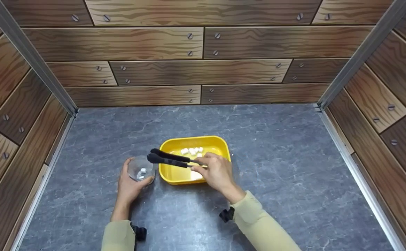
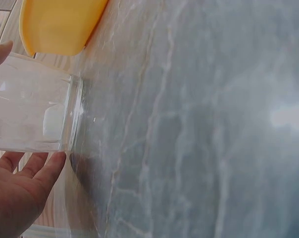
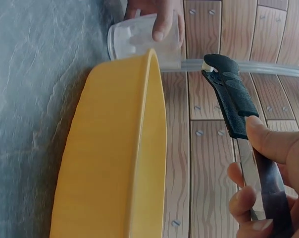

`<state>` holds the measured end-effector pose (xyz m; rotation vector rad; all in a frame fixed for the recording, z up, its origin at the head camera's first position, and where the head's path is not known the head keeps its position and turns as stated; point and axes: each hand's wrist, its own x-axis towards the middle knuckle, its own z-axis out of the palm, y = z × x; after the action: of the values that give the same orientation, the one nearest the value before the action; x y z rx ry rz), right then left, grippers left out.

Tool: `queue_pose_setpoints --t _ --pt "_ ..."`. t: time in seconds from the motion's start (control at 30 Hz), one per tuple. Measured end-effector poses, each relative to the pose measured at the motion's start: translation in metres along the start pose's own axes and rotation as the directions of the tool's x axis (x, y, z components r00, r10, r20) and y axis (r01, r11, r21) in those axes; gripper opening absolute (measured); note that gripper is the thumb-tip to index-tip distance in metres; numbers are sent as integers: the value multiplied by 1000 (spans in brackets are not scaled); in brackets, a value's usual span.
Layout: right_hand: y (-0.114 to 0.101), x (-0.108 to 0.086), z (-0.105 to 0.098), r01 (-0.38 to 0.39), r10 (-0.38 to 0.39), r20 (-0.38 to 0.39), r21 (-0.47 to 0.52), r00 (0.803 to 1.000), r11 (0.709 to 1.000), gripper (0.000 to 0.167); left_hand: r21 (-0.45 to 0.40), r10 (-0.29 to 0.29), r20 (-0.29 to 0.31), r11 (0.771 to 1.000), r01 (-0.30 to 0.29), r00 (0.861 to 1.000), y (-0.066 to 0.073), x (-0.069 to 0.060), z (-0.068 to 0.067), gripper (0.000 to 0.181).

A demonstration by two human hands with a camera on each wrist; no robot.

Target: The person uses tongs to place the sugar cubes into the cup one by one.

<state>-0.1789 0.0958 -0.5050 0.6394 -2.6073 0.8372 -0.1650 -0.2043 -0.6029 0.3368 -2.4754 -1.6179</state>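
Observation:
My left hand [image 1: 127, 188] holds a clear cup [image 1: 135, 166] that stands on the floor surface, thumb on one side and fingers on the other. A few small white cubes [image 1: 143, 170] lie inside the cup. In my right hand [image 1: 219, 173] is a pair of tongs [image 1: 170, 159] with black tips, gripped by the metal arms above the yellow tray [image 1: 175, 182]. The tongs point left, their tips near the cup's rim. The right wrist view shows a white cube [image 3: 207, 66] pinched between the tips. Several more white cubes [image 1: 192, 151] lie in the tray.
The grey marbled surface [image 1: 286, 167] spreads around the tray and cup. Wood-patterned walls [image 1: 154, 42] close it in at the back and sides, with metal edge strips [image 1: 359, 174] along the corners. A tiny white crumb [image 1: 233, 154] lies right of the tray.

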Motion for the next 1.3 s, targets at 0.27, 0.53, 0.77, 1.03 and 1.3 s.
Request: queue_pose_setpoints --t 0.27,0.53,0.77,1.03,1.3 --pt "-14 1 9 29 -29 15 1 999 1000 24 15 -8 6 1000 8 1000 0 0 0 103" --pt "-18 1 18 82 -82 -1 -21 997 996 31 21 1 8 1000 -1 1000 0 0 -1 103" --pt "-11 0 14 76 -79 -49 -55 996 996 35 19 -3 4 1000 3 1000 -1 1 0 101" --pt "3 0 -5 9 -13 -71 -56 997 998 35 12 -7 0 1000 7 1000 -1 1 1 102" --pt "19 -6 -21 -23 11 -132 -92 991 995 32 17 1 -13 1000 -1 1000 0 1 1 102"
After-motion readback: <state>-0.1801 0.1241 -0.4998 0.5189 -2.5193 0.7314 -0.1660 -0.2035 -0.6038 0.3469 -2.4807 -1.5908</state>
